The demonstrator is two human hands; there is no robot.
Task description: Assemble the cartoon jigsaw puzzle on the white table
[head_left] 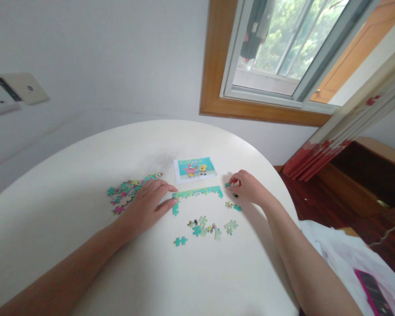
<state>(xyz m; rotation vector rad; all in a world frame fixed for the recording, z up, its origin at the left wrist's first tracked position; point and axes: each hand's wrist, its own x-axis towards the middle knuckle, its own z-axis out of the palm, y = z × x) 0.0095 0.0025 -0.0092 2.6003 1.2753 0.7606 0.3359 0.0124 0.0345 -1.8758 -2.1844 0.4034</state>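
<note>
My left hand (148, 202) rests on the table with thumb and fingers apart, its tips at the left corner of the joined puzzle border (197, 192). This teal border forms a top strip with short legs down both sides. Right of it, my right hand (246, 186) is closed in a pinch at a teal puzzle piece (228, 184), partly covered by the fingers. A dark-marked piece (235, 195) lies just under that hand. Behind the border is the reference picture (195, 169) with a pink and a yellow cartoon figure.
A heap of mixed puzzle pieces (125, 193) lies beside my left hand. Several loose pieces (203, 226) are scattered nearer me, with a teal pair (180, 241) in front. The round white table (134, 281) stands by a wall and window. A pink-edged phone (373, 292) lies at lower right.
</note>
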